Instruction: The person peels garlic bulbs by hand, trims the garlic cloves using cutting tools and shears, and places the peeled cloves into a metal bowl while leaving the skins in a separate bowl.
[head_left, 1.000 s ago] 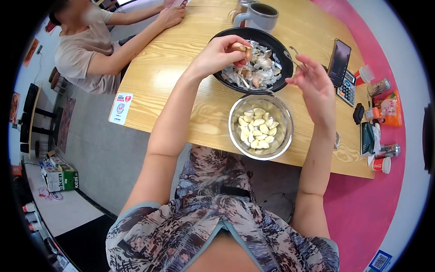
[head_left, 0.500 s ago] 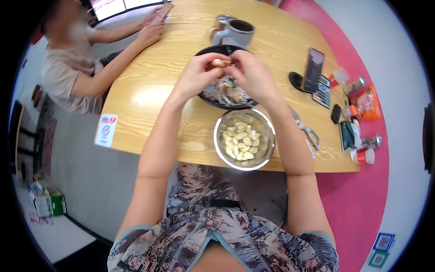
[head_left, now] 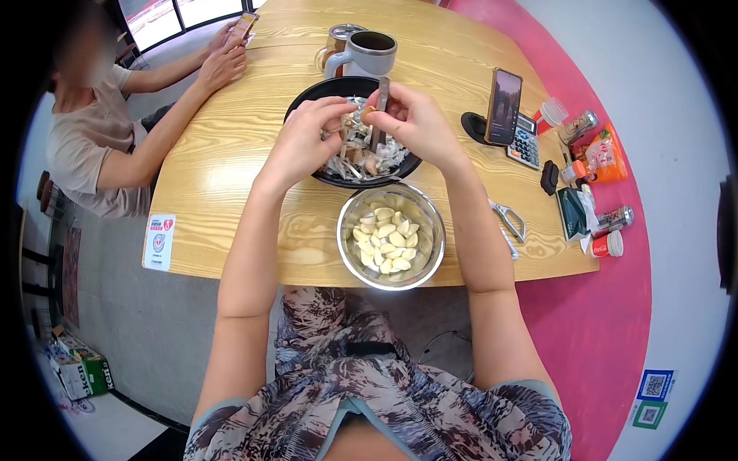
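Observation:
My right hand (head_left: 415, 127) is closed on a narrow metal knife (head_left: 382, 96), standing almost upright, and pinches a brownish garlic clove (head_left: 367, 115) at its fingertips. Just left of it is my left hand (head_left: 304, 138), its fingers bent and apart from the thumb, with no object plainly in them. Both hands are over a black bowl (head_left: 296, 115) holding papery garlic skins (head_left: 357, 157) and some unpeeled cloves. Nearer to me stands a steel bowl (head_left: 346, 253) with several peeled garlic cloves (head_left: 388, 238).
Behind the black bowl stand a grey mug (head_left: 373, 58) and a glass jar (head_left: 338, 38). Rightward are a propped phone (head_left: 503, 107), a calculator (head_left: 524, 146), scissors (head_left: 509, 223), and an orange packet (head_left: 606, 157). At far left a person (head_left: 100, 138) sits holding a phone (head_left: 242, 29).
My hands have moved apart, from together around the clove. The clove is now at my right fingertips, and the knife shows upright. The view has shifted slightly.

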{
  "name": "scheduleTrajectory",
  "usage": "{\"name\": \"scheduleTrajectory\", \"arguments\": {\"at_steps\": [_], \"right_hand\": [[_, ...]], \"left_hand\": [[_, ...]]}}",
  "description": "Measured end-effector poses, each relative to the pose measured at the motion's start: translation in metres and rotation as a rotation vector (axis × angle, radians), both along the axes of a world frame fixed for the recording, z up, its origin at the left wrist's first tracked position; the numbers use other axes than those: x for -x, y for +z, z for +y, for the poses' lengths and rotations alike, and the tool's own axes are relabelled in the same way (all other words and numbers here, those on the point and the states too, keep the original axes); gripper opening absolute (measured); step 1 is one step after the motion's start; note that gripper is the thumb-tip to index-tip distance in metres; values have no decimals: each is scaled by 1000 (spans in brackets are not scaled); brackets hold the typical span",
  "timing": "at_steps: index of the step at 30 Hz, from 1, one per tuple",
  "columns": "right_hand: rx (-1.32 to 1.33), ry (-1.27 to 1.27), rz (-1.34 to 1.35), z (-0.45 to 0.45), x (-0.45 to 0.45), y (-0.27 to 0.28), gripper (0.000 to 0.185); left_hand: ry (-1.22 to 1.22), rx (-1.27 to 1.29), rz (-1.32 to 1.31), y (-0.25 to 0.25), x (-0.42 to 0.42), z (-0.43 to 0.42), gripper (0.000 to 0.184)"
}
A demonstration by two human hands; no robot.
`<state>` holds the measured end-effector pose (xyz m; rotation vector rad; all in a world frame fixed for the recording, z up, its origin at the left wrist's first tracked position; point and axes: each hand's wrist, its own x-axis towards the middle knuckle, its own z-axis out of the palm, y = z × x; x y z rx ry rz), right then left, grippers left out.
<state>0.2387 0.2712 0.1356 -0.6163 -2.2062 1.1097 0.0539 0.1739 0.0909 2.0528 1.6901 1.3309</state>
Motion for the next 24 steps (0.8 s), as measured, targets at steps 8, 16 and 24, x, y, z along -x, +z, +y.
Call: {"name": "scheduleTrajectory", "arguments": {"at_steps": [8, 16, 24], "right_hand": [[-35, 33, 76, -2, 17, -3, 15], [22, 69, 231, -4, 19, -6, 12], [22, 26, 277, -6, 17, -7, 12]], "left_hand": [[-190, 180, -565, 10, -12, 0, 33], [-193, 178, -662, 11, -15, 1, 38], [-176, 120, -729, 7, -15, 4, 36]]}}
